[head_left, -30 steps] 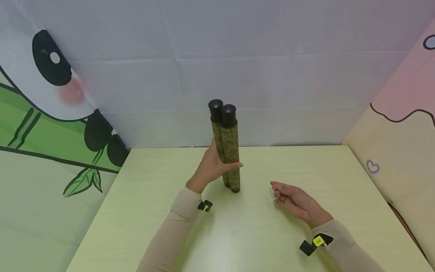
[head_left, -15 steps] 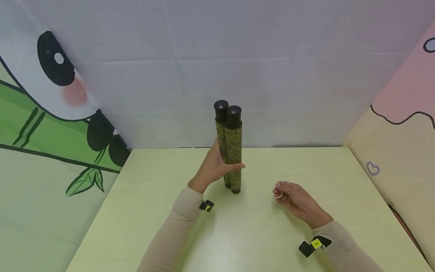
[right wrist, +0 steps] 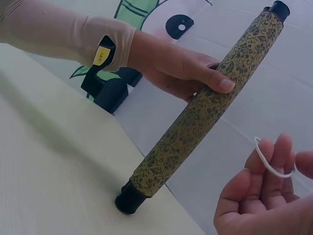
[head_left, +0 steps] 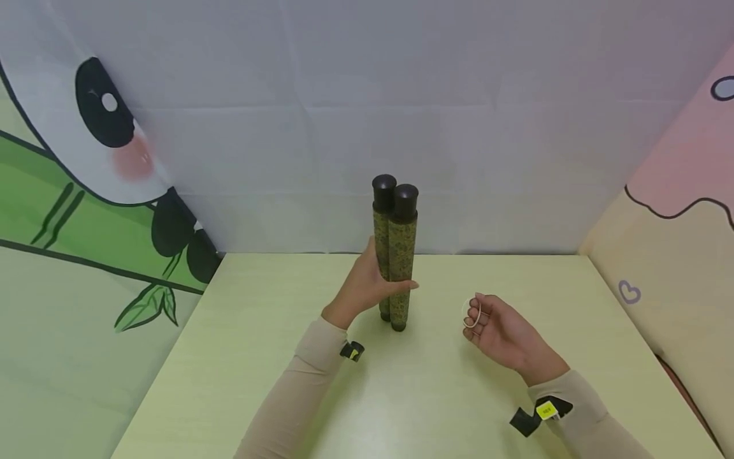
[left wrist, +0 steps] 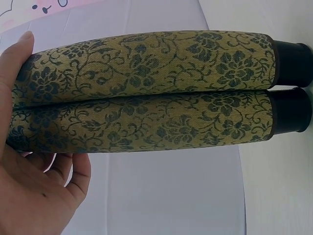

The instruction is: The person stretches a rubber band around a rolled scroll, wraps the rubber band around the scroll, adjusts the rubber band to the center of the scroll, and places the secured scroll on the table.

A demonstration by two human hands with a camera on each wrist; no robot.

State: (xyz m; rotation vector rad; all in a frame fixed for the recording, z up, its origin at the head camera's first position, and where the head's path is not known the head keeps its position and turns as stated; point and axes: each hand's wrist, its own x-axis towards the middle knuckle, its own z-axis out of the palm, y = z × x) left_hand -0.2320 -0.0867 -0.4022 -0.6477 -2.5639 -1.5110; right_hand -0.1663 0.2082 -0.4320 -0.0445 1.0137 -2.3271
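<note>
Two rolled scrolls (head_left: 403,252), covered in gold brocade with dark floral vines and tipped with black knobs, stand upright side by side. My left hand (head_left: 367,280) grips both below the middle, its thumb across the front. In the left wrist view the brocade rolls (left wrist: 146,68) lie against each other, fingers curled behind them. To their right, my right hand (head_left: 507,335) holds a thin white elastic band (head_left: 472,314) at its fingertips, apart from the scrolls. The right wrist view shows the band (right wrist: 269,166) as a loop across the curled fingers.
A pale wood-grain table (head_left: 241,357) lies beneath both hands. Behind it rises a plain light backdrop (head_left: 487,146). Cartoon-printed panels (head_left: 166,223) flank the table on both sides. Each wrist wears a small black camera mount (head_left: 541,411).
The scrolls and left hand have drifted slightly right in the head view. My right hand has turned and its fingers have spread a little, so the white band shows as a wider loop.
</note>
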